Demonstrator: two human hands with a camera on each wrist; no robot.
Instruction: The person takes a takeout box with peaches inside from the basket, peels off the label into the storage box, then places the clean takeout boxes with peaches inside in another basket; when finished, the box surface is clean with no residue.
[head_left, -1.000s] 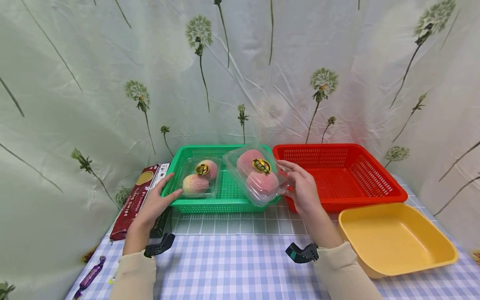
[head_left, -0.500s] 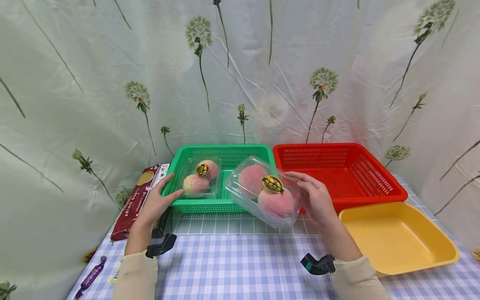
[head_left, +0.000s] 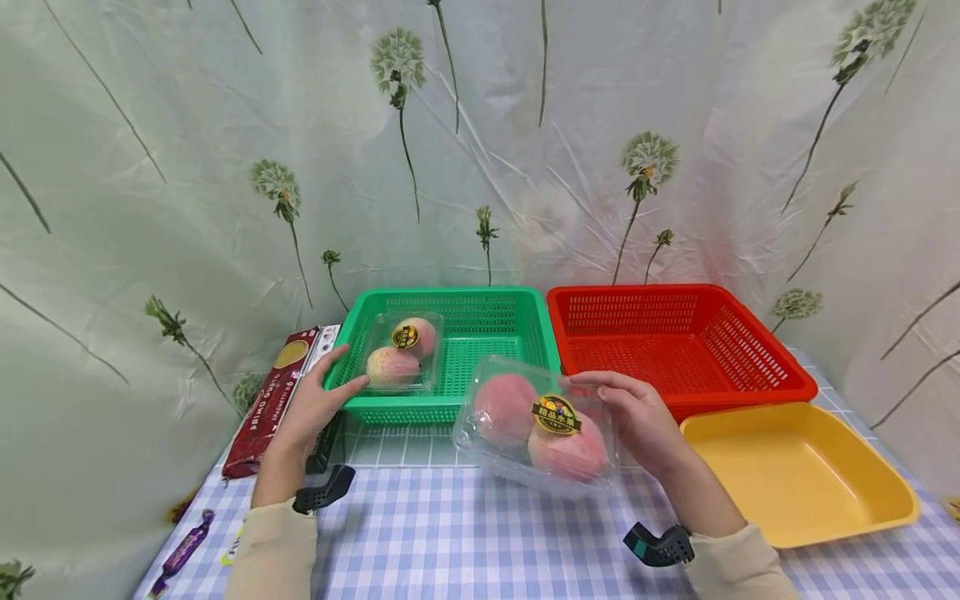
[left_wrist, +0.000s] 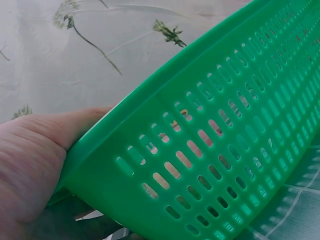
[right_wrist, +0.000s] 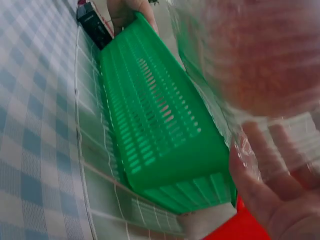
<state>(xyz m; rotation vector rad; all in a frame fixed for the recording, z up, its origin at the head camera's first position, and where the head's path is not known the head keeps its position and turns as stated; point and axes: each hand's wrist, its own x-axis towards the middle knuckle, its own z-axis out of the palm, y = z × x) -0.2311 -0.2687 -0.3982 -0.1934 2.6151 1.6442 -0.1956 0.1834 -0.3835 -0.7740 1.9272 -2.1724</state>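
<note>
My right hand (head_left: 641,421) holds a clear plastic box of two pink peaches (head_left: 536,437), tilted, by its right side. A black and yellow sticker is on its lid. In the right wrist view, fingers (right_wrist: 280,175) show against the clear plastic wall. My left hand (head_left: 311,408) grips the left front corner of the green basket (head_left: 405,412). The left wrist view shows its thumb over the rim of the basket (left_wrist: 135,107), with other fingers below. A second box of two peaches (head_left: 401,354) lies in the left half of that basket.
A red basket (head_left: 660,400) stands right of the green one, with a yellow tub (head_left: 795,483) in front of it. At left are a dark red spaghetti packet (head_left: 262,417) and a purple wrapped candy (head_left: 183,546). A patterned curtain (head_left: 480,150) hangs behind.
My right hand has brought the peach box from over the green basket toward me and slightly right, past the front rim. The left hand has stayed at the basket's corner.
</note>
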